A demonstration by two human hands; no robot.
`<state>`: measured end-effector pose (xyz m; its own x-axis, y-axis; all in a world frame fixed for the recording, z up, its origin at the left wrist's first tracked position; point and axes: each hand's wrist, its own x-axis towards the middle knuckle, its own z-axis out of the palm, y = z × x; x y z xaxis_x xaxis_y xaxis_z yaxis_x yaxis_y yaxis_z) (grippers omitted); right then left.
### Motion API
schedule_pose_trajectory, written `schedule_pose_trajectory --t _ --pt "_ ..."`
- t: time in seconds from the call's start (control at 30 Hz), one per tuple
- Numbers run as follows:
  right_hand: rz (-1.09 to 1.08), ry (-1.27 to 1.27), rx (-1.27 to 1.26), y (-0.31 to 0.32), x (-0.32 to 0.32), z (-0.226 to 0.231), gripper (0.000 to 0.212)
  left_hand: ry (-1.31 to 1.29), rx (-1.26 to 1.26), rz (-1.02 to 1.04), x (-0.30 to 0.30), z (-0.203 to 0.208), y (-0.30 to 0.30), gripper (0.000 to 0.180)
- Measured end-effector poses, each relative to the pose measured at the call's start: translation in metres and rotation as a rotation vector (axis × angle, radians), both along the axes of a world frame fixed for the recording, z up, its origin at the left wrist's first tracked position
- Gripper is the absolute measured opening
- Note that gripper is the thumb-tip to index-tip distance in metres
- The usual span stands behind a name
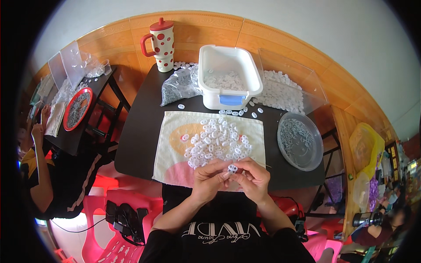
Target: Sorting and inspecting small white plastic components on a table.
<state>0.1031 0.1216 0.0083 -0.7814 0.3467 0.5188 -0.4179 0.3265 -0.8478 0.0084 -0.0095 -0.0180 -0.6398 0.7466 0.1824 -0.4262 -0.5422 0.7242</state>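
Observation:
Between the fingertips of both hands is a small white plastic piece (232, 168) with dark holes in its face. My left hand (207, 180) pinches it from one side, and my right hand (253, 179) closes on it from the other. Just beyond my fingers, a loose pile of similar white oval pieces (217, 139) lies on a cream towel (169, 127) with yellow and pink patterns. The towel is spread over the dark table (138, 125). Small grey parts (294, 135) fill much of a round clear tub (313, 160) to the right.
A white bin (210, 98) holding white pieces stands behind the towel. Left of it are a clear bag (173, 90) of grey parts and a red-dotted tumbler (164, 50). A clear box (315, 94) of white pieces lies right. Another person's arm (42, 184) is at the left table.

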Motion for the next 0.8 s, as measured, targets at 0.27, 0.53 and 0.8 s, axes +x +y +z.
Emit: schedule_pose_trajectory --t 0.27,0.53,0.8 --pt "0.027 0.045 -0.064 -0.011 0.0 0.008 0.029 0.058 0.046 0.018 0.0 0.0 -0.003 0.029" --pt "-0.027 0.222 0.181 -0.014 0.004 0.018 0.024 0.225 -0.049 0.144 0.015 0.013 -0.009 0.017" --pt "-0.034 0.326 0.163 -0.022 0.012 0.023 0.021 0.268 0.096 0.166 0.028 0.026 -0.005 0.018"
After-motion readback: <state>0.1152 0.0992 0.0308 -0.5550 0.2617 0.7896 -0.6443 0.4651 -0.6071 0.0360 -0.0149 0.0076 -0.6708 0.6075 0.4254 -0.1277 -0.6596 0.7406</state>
